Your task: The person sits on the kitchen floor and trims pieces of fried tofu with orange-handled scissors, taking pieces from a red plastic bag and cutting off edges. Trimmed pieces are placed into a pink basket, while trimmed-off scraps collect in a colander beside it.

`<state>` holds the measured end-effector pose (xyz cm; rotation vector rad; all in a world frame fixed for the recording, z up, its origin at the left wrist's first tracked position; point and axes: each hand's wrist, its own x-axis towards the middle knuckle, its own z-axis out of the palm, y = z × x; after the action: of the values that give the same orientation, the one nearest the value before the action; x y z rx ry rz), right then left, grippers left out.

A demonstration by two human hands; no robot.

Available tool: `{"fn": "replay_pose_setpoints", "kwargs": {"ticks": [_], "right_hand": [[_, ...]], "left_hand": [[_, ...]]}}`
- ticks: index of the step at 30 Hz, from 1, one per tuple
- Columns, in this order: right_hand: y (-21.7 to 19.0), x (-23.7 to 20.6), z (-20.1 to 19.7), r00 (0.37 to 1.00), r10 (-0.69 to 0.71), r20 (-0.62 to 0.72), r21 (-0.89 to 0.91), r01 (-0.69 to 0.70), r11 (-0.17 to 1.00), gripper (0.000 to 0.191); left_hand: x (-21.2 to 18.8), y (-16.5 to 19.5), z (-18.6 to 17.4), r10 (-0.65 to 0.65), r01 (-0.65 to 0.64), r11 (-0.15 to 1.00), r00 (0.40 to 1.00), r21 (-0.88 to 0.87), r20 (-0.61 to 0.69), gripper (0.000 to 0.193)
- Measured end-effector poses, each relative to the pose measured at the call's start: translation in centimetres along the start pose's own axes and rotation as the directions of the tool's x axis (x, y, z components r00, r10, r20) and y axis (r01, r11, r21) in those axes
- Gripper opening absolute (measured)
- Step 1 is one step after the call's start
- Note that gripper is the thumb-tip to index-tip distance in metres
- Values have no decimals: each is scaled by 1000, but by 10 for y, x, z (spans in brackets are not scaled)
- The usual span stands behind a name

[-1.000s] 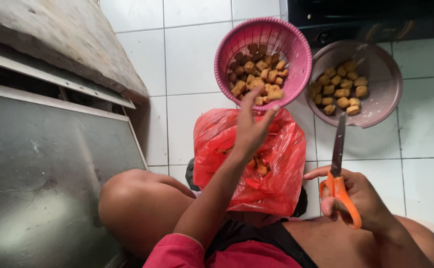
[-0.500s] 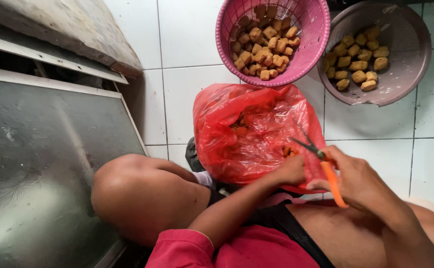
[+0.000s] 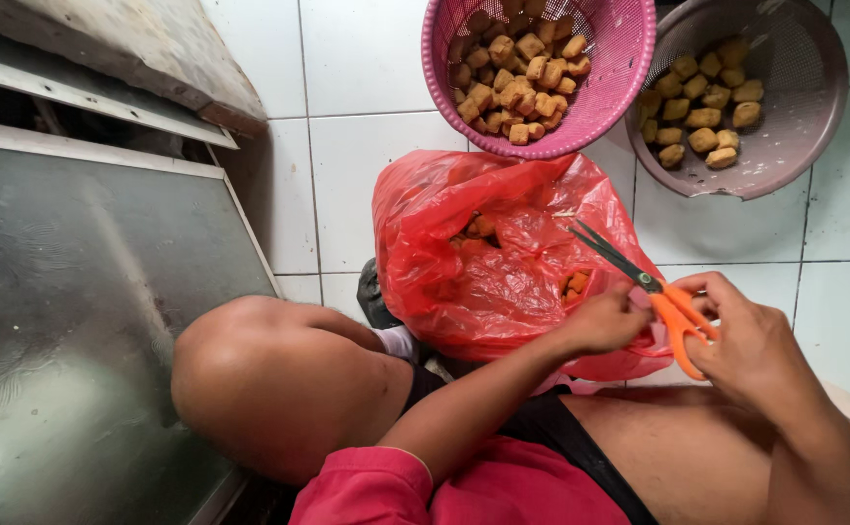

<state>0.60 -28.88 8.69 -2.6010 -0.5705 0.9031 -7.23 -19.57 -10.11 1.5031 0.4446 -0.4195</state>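
Right hand (image 3: 751, 340) grips orange-handled scissors (image 3: 654, 292), blades open over the red plastic bag (image 3: 503, 253) lying on the tiled floor (image 3: 367, 78). Left hand (image 3: 605, 321) closed, pinching something at the bag, just beside the blades. Risk: nicked fingers; bag torn, fried tofu cubes (image 3: 478, 228) spilling.

Two baskets (image 3: 619, 58) (image 3: 814, 97), one red bag (image 3: 483, 262), one pair of scissors (image 3: 654, 287).

Soft, even daylight fills the scene, bright on the white floor tiles (image 3: 367, 68). The red plastic bag (image 3: 503, 262) shows small glossy highlights. Shadows are faint. The metal sheet (image 3: 75, 321) at left looks dim and slightly blurred; edges bend from wide-lens distortion.
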Motion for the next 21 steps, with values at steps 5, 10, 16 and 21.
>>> {"fn": "replay_pose_setpoints", "kwargs": {"ticks": [5, 10, 16, 21], "right_hand": [[27, 12, -6, 953, -52, -299, -125, 15, 992, 51], [75, 13, -7, 932, -13, -361, -169, -52, 984, 52], [101, 8, -12, 963, -96, -251, 321, 176, 930, 58], [45, -9, -20, 988, -38, -153, 371, 93, 924, 62]], "left_hand": [[-4, -41, -35, -212, 94, 834, 965, 544, 157, 70], [-22, -48, -51, -370, 229, 721, 925, 654, 84, 52], [-7, -3, -64, -222, 105, 694, 972, 712, 73, 49], [25, 23, -65, 180, -79, 809, 977, 583, -118, 45]]}}
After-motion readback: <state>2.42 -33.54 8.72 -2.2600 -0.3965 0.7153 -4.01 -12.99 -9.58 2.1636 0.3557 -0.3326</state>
